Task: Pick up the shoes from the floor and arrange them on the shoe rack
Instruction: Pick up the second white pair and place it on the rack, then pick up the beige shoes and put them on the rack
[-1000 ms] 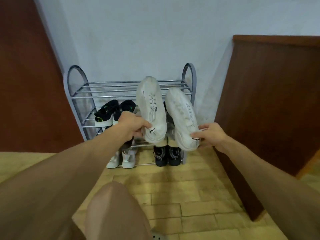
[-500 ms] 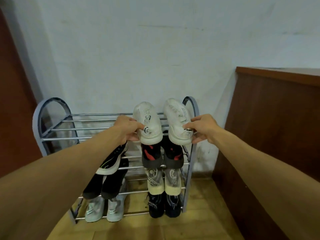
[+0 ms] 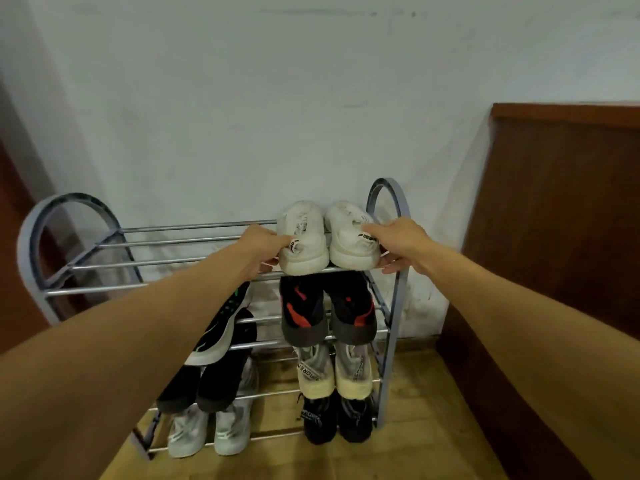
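Note:
Two white sneakers rest side by side, heels toward me, on the right end of the top shelf of the metal shoe rack (image 3: 173, 263). My left hand (image 3: 261, 247) grips the heel of the left white sneaker (image 3: 302, 244). My right hand (image 3: 398, 242) holds the heel and outer side of the right white sneaker (image 3: 351, 245). Below them sit a black-and-red pair (image 3: 325, 313), a grey-and-cream pair (image 3: 334, 372) and a black pair (image 3: 334, 417). My left forearm partly hides a black-and-white pair (image 3: 228, 327) and a dark pair (image 3: 207, 389); a pale pair (image 3: 211, 431) stands at the bottom left.
The rack stands against a white wall (image 3: 277, 98). A brown wooden panel (image 3: 554, 271) rises close on the right, and dark brown wood (image 3: 14, 289) shows at the left. The floor (image 3: 415, 427) is yellowish wood tile. The left part of the top shelf holds bare bars.
Both hands carried the white sneakers up from in front of the rack and set them down flat on the top shelf. The camera moved closer and tilted up.

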`<state>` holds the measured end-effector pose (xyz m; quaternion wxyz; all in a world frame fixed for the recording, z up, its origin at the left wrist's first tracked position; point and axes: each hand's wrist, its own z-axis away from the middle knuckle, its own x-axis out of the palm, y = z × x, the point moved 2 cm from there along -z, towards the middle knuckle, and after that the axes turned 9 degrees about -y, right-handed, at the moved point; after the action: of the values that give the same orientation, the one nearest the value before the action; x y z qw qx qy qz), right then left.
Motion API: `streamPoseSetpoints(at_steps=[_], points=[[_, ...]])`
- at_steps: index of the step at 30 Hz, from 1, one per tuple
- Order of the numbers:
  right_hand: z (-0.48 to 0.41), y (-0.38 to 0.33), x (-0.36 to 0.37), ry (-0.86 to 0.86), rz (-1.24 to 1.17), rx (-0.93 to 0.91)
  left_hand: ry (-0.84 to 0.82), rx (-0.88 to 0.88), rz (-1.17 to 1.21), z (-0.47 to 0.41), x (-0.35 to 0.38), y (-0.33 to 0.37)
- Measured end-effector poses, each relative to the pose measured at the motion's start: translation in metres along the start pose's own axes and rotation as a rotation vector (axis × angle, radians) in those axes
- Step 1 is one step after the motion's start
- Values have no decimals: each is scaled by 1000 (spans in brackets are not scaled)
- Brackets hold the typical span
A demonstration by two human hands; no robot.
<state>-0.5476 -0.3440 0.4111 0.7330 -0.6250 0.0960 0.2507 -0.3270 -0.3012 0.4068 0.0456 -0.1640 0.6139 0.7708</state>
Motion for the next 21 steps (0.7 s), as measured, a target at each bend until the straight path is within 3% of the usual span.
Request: streamPoseSetpoints(at_steps=[8, 16, 21], points=[[69, 16, -1, -12, 125, -69, 110, 92, -90, 78, 10, -4], [182, 103, 12, -192, 430, -6, -217, 18, -265, 197, 74, -77], [252, 212, 35, -336, 488, 190, -441, -46, -390, 246, 131, -148]])
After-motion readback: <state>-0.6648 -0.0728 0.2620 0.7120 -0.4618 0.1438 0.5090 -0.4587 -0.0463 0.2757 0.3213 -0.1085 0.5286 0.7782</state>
